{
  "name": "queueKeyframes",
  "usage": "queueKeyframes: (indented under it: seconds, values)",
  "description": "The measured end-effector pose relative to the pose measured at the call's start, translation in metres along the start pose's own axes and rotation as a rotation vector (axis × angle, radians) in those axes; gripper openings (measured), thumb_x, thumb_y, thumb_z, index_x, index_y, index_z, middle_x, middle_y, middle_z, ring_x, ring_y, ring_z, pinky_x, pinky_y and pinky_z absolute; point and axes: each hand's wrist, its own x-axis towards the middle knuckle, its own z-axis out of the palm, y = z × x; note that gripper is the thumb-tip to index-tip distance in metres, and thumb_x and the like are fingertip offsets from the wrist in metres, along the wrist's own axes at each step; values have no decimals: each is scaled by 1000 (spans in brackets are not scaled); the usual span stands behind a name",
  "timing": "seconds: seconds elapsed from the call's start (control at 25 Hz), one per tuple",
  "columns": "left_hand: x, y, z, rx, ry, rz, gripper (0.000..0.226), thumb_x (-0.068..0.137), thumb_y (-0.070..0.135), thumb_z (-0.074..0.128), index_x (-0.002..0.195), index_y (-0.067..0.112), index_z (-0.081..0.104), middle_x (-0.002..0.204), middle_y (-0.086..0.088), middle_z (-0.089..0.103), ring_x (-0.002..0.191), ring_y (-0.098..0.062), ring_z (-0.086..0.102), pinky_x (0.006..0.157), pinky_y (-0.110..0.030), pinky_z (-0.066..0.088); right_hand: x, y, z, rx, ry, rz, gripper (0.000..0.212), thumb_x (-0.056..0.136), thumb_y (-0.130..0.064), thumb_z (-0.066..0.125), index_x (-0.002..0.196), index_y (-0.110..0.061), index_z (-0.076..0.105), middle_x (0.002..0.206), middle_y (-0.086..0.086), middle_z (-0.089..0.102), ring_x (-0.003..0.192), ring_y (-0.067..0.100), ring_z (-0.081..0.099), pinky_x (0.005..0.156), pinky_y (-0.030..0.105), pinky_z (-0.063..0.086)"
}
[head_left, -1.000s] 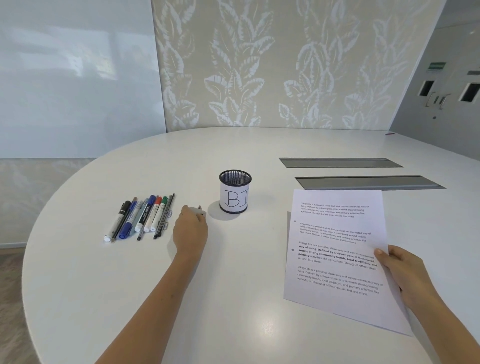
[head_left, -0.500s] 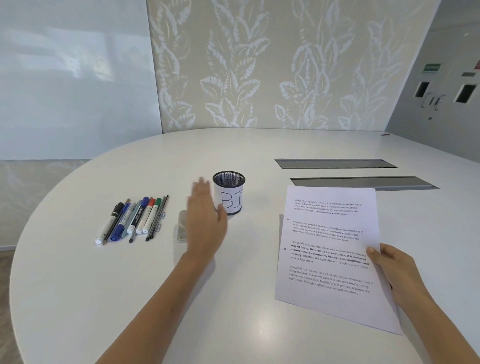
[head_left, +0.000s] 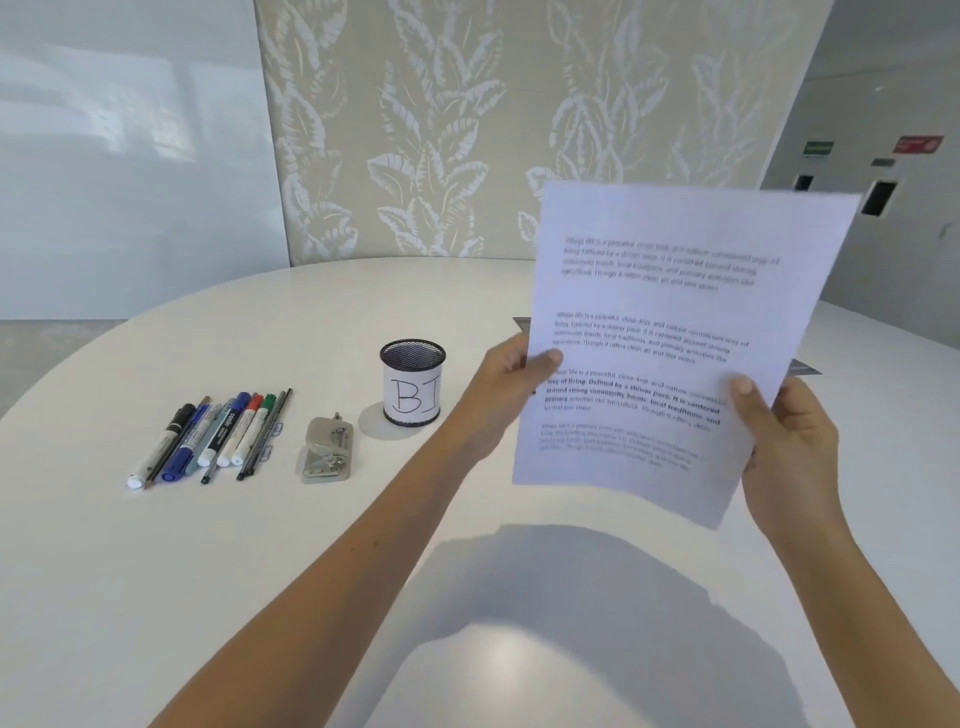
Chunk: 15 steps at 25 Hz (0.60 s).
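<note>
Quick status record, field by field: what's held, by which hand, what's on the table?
held: printed sheet, up above the table
left hand: pinches the sheet's left edge, thumb in front
right hand: grips its lower right edge, thumb in front
cup: black mesh, labelled BI, upright
pens: side-by-side row, far left
hole punch: on the table between pens and cup

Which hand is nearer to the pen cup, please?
Left. The left hand grips the sheet just right of the pen cup; the right hand holds the sheet's far edge.
</note>
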Motion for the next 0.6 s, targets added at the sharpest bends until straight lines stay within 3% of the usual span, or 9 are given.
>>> queueKeyframes:
  seconds: [0.12,0.28,0.4,0.6]
  values:
    - [0,11,18,4,-42,159,27,97,13,49,122,12,59,119,-2,68,111,-20,64,94,-37,52,-2,-16,-2,9,-46,-82,16,87,-33,65,102,-32,69,110,-10,72,102,14,67,82,27,56]
    - [-23,-26,23,104,-9,20,31,96,21,54,126,13,56,128,-8,64,117,-24,61,100,-45,49,-23,8,-14,-33,-49,23,21,85,-29,67,105,-26,70,107,-8,74,98,13,70,73,22,56]
    - [-39,-48,26,146,13,-97,27,97,19,52,122,13,60,123,-9,67,109,-20,66,91,-38,52,-35,27,-21,-47,-44,147,26,81,-28,72,106,-22,72,106,-5,75,99,16,70,73,24,58]
    - [-31,-37,26,93,29,-59,28,97,21,51,122,15,61,121,-8,68,110,-25,65,94,-39,53,-24,21,-17,-32,-91,116,32,80,-33,75,111,-25,70,111,-4,73,100,15,70,74,22,56]
